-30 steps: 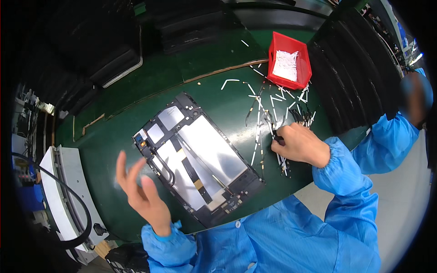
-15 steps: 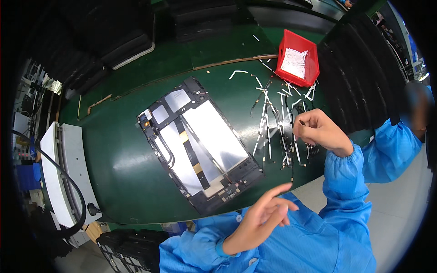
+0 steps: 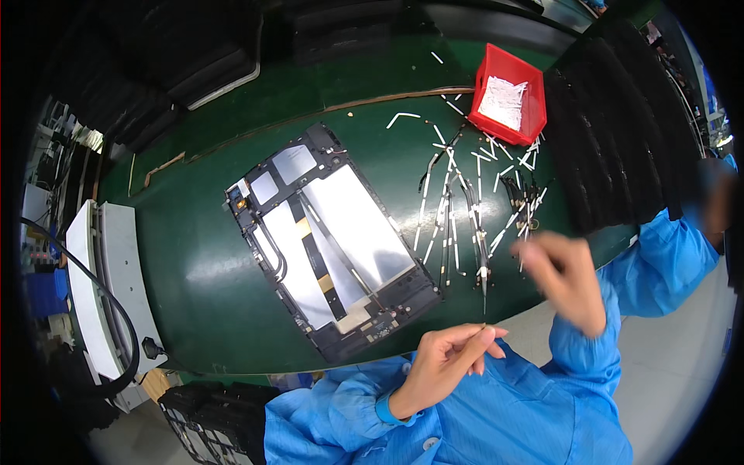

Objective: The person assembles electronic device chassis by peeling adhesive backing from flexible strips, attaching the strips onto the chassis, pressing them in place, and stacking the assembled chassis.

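My left hand (image 3: 453,358) is at the table's near edge, thumb and index finger pinched at the lower end of a thin strip (image 3: 484,298). That strip runs up toward the loose cables, and I cannot make out its kind. My right hand (image 3: 570,279), smeared by motion, is right of the cables; whatever its fingers hold cannot be seen. Several thin black flat cables with white strips (image 3: 451,209) lie spread on the green table. To their left rests an opened tablet-like device (image 3: 364,225), with silver panels, a black frame and a loose dark ribbon cable (image 3: 314,252).
A red bin (image 3: 539,97) holding white strips stands at the far right. Beside it rise stacked black panels (image 3: 620,132). A white fixture (image 3: 112,287) with a black cord is at the left. Another person's blue sleeve (image 3: 666,260) shows at the right edge.
My left hand's fingers, spread before, have closed into a pinch at the strip's end. My right hand has moved down and right, away from the cables, some of which have shifted.
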`<state>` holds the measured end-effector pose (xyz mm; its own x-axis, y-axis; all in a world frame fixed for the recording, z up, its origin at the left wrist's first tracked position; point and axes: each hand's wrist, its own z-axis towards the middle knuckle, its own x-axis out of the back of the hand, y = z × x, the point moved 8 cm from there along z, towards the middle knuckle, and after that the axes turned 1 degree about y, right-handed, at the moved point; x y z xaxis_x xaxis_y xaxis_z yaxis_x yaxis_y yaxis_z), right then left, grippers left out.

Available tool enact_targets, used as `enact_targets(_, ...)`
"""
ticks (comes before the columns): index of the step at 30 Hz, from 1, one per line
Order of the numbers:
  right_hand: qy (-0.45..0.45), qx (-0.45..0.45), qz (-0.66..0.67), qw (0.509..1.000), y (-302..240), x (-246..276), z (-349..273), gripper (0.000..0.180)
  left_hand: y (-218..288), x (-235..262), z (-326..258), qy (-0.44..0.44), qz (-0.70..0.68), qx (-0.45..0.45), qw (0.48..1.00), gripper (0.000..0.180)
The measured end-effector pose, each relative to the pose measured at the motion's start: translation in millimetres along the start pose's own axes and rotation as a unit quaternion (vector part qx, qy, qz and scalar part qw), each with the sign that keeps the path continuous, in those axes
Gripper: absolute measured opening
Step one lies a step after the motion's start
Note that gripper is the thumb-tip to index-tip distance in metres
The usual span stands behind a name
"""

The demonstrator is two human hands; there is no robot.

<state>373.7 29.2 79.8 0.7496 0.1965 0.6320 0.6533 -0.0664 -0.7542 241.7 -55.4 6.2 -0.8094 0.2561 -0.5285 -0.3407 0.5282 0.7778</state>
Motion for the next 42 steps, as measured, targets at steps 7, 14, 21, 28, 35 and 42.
enact_targets(7, -0.153, 0.105, 0.114, 0.976, -42.0, -55.6, -48.8, 0.016, 22.7, 20.3, -34.7, 0.002, 0.161, -0.081, 0.984, 0.015)
enact_targets(14, -0.091, 0.109, 0.164, 0.976, -73.3, -83.8, -24.0, 0.011, 51.9, 90.9, -111.6, 0.22, 0.245, -0.207, 0.921, 0.019)
enact_targets(21, -0.036, 0.196, 0.177, 0.964, -97.5, -148.3, 4.5, 0.011, 48.5, 135.5, -122.3, 0.29, 0.19, -0.138, 0.928, 0.043)
enact_targets(28, -0.041, 0.185, 0.109, 0.976, -104.5, -164.3, 12.7, 0.013, 26.0, 158.8, -114.2, 0.217, -0.216, -0.109, 0.946, 0.043)
enact_targets(35, -0.146, 0.235, -0.016, 0.961, -123.2, -183.4, 11.4, 0.012, 48.1, 173.2, -101.0, 0.316, 0.06, -0.23, 0.919, 0.01)
enact_targets(42, -0.148, 0.215, -0.001, 0.965, -118.2, -182.8, 14.1, 0.013, 46.3, 178.0, -92.2, 0.373, 0.106, -0.229, 0.893, 0.021)
